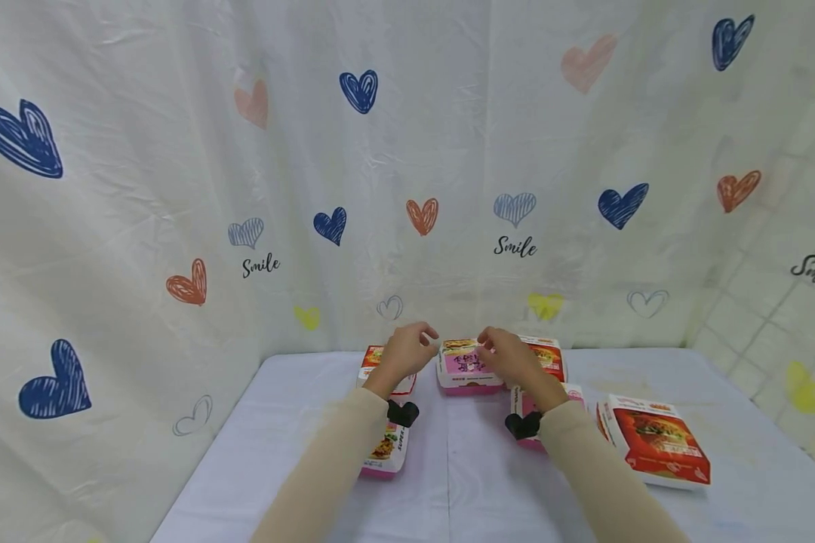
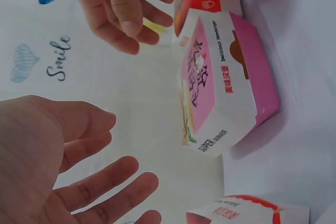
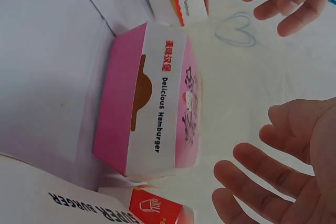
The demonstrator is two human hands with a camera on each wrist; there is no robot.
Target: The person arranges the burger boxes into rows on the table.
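A pink and white hamburger box [image 1: 463, 367] stands closed toward the back of the table, between the two hands. My left hand [image 1: 410, 350] hovers up and to the left of it, fingers relaxed and holding nothing. On the other side my right hand [image 1: 511, 357] is raised near the box's right end, also with nothing in it. The left wrist view shows loosely spread fingers on the left hand [image 2: 31, 156], apart from the box [image 2: 233, 72]. From the right wrist, the right hand [image 3: 299, 177] likewise appears clear of the box [image 3: 160, 106].
A red and white box [image 1: 371, 357] and a pink-based box [image 1: 389, 450] lie at the left, partly behind the left arm. On the right are a red box [image 1: 550, 357], a pink one [image 1: 573, 392] under the right wrist, and a larger red box [image 1: 659, 441]. A heart-print curtain [image 1: 448, 151] hangs behind.
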